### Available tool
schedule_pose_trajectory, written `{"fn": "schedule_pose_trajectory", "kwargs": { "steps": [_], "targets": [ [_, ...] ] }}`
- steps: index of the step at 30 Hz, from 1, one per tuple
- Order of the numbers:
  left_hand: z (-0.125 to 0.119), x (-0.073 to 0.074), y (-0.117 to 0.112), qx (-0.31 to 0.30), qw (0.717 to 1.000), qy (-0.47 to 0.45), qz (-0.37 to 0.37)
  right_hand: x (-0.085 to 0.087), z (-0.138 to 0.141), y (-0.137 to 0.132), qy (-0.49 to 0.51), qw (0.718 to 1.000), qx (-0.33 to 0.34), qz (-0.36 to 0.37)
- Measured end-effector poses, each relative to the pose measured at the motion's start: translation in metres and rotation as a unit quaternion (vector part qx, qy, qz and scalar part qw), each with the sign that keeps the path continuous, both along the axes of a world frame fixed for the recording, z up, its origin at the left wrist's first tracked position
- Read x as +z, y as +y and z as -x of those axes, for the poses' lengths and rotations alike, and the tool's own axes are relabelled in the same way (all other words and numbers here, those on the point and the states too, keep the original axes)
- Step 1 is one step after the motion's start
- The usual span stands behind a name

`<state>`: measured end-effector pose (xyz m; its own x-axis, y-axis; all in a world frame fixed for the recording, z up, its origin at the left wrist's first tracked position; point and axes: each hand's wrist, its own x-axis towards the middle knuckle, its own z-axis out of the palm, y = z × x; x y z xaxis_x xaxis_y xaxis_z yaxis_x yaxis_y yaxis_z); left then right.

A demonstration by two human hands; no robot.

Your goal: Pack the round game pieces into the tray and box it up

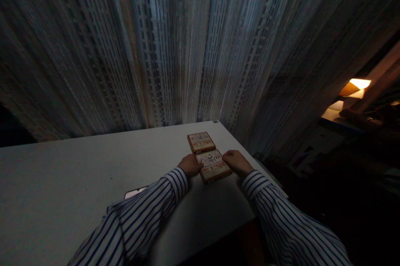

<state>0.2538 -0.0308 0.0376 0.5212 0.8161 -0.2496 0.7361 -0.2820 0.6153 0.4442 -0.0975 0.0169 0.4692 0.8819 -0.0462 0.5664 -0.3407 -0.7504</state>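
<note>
Two flat square boxes with printed lids lie on a white table (78, 174), near its right end. The nearer box (214, 165) sits between my hands. My left hand (190, 165) grips its left edge with curled fingers. On the right edge rests my right hand (236, 162), also curled against it. The farther box (201, 142) lies just beyond, untouched. Both arms wear striped sleeves.
A dark flat device (135, 193) peeks out from under my left sleeve. Pale curtains (187, 49) hang right behind the table. The table's right edge drops into a dark area, with a lit lamp (359, 84) at far right.
</note>
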Motion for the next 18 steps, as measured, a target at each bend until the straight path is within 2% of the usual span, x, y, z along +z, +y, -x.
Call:
{"fn": "schedule_pose_trajectory", "kwargs": {
  "steps": [7, 12, 18],
  "targets": [
    [0.001, 0.002, -0.003, 0.004, 1.0, 0.003, -0.011, 0.009, 0.004, -0.006, -0.099, 0.995, 0.001, 0.02],
    [0.001, 0.001, -0.005, 0.008, 0.999, 0.01, -0.029, 0.007, 0.008, -0.009, -0.144, 0.989, 0.013, 0.031],
    [0.003, 0.0, -0.011, 0.02, 0.997, 0.021, -0.074, 0.01, 0.022, -0.02, -0.201, 0.979, 0.032, 0.001]
  ]
}}
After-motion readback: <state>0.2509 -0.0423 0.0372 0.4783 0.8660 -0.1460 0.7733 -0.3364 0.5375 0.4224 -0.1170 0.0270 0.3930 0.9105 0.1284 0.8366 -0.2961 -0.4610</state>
